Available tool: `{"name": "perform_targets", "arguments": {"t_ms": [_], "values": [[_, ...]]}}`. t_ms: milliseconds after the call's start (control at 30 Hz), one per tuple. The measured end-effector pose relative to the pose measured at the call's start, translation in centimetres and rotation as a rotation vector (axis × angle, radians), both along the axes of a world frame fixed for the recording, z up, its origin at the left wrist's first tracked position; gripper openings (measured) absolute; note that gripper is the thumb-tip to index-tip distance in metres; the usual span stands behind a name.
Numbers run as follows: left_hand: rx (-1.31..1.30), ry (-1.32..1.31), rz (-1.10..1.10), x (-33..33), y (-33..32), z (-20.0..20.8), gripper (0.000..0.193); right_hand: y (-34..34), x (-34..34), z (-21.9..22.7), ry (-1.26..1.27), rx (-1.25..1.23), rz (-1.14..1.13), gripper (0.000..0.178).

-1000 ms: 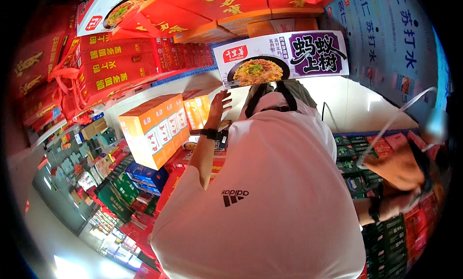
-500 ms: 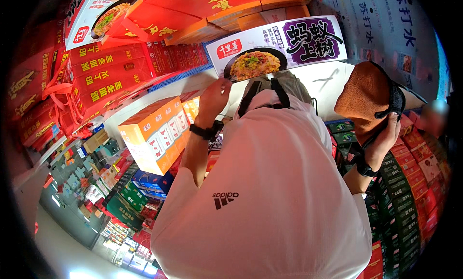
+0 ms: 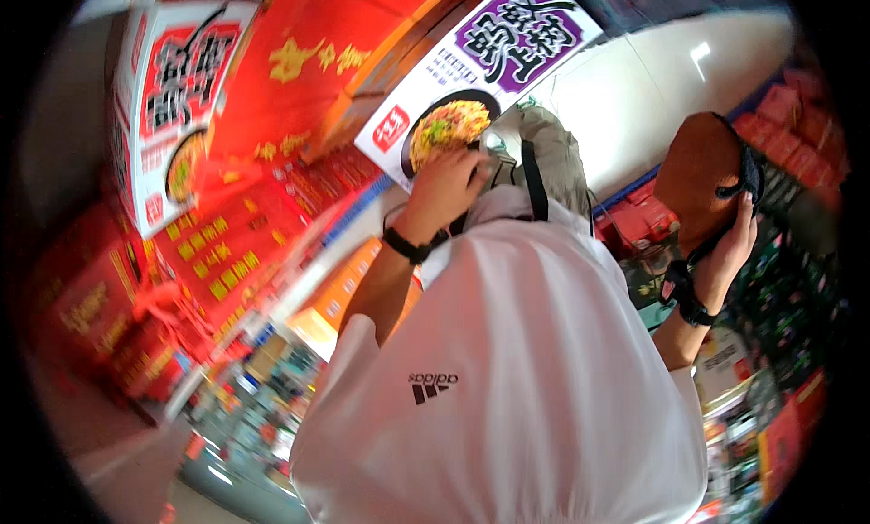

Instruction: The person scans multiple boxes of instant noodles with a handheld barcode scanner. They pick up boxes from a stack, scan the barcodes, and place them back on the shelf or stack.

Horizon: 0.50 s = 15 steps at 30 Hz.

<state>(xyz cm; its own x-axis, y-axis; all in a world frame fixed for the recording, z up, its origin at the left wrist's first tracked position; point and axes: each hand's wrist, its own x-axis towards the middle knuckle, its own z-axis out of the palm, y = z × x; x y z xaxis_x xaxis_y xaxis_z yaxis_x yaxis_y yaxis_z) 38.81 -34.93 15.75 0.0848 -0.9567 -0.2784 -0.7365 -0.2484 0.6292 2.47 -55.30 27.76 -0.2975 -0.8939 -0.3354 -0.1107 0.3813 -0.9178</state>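
The right hand [image 3: 728, 257] grasps a fuzzy brown cloth piece [image 3: 696, 175] by its edge; most of the piece spreads above and to the left of these fingers, and its black strap [image 3: 750, 175] sits just above the fingertips. The left hand [image 3: 444, 193] has its fingers bent, and whether they grip or touch anything cannot be told. Just above them shows a white box [image 3: 480, 67] with a noodle picture; an orange box [image 3: 331, 298] lies below and left of these fingers.
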Motion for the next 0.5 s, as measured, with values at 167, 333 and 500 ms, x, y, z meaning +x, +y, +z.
{"name": "perform_targets", "arguments": {"t_ms": [167,333,500], "values": [[0.18,-0.005,-0.274,-1.9,-1.4,0.2,0.031,10.3,-5.3,-3.8,-0.109,0.108,-0.256,0.038],[0.251,-0.028,-0.464,-4.1,-2.1,-1.4,0.032,18.8,-9.4,-7.0,-0.164,0.214,-0.493,0.042],[0.347,-0.049,-0.593,-6.9,-2.1,-2.8,0.033,19.8,-12.3,-7.6,-0.215,0.182,-0.581,0.038]]}}
